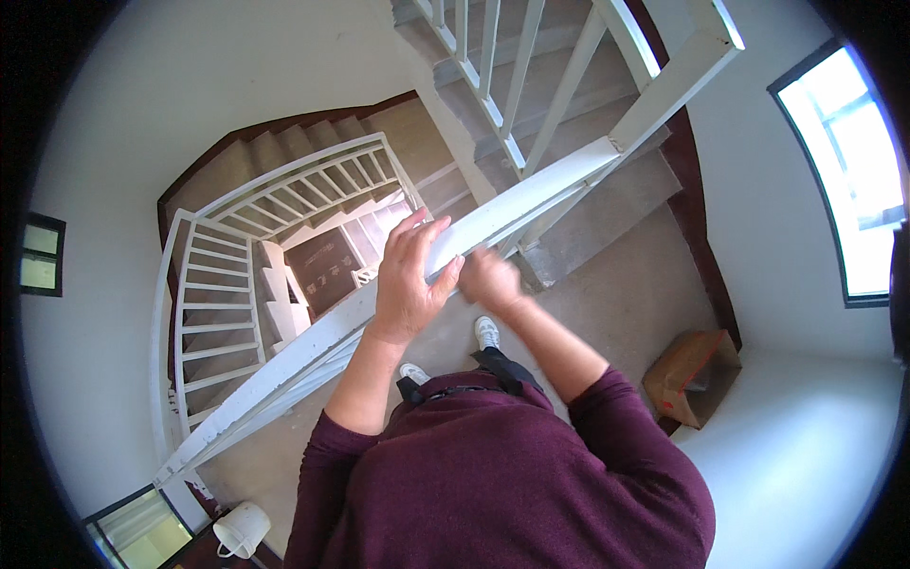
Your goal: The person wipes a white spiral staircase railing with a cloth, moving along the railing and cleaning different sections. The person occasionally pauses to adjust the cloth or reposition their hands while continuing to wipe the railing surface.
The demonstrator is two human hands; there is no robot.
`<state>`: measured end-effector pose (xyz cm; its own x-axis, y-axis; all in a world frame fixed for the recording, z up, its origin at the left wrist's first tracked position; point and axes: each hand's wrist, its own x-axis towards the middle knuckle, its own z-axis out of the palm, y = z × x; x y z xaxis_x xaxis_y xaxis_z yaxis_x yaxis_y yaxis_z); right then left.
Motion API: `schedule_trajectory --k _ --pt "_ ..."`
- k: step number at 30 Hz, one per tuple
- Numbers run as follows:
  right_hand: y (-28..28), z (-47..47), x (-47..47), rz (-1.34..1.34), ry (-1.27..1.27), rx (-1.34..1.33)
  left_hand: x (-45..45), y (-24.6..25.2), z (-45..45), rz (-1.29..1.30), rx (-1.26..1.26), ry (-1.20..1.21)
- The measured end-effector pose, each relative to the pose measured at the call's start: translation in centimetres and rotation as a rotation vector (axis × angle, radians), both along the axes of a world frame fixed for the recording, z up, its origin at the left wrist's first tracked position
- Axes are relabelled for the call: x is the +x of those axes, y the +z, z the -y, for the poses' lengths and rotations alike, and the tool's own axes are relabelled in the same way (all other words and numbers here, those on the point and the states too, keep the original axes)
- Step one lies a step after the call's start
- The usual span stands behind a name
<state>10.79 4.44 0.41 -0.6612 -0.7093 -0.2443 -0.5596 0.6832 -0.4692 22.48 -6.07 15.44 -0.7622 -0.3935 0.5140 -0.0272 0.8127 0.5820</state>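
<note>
A white-painted stair handrail [306, 338] slants across the view in front of me, with paint worn along its edge. My left hand [410, 277] lies over this rail, its fingers at the far side and the thumb at the near side. Close by on the right, my right hand [490, 279] is curled at the rail's near side and blurred by motion. Whether anything is inside its curled fingers cannot be told. White balusters [522, 71] stand beneath the rail's upward flight at the top.
The open stairwell drops beyond the rail, with lower steps [291, 149] and a lower railing [220, 306]. Concrete steps [604, 206] rise at the right. A cardboard box [668, 373] lies near the right wall. A white bucket [245, 526] stands lower left. A window [839, 163] is bright.
</note>
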Motion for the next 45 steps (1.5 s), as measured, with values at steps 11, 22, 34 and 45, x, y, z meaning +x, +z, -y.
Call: schedule_trajectory --k 11,22,34,45 --pt "4.7 -7.5 2.2 0.64 -0.196 -0.698 1.0 -0.2 0.3 -0.061 0.12 -0.036" --pt "15.0 -7.4 -14.3 -0.039 -0.332 -0.461 0.9 -0.6 0.5 -0.082 0.243 -0.03" --pt "15.5 0.0 3.3 -0.211 0.558 -0.244 5.7 -1.1 -2.4 -0.197 0.268 0.095" --pt "15.6 8.8 23.0 -0.267 0.91 -0.367 27.7 -3.1 -3.6 -0.304 0.705 0.486"
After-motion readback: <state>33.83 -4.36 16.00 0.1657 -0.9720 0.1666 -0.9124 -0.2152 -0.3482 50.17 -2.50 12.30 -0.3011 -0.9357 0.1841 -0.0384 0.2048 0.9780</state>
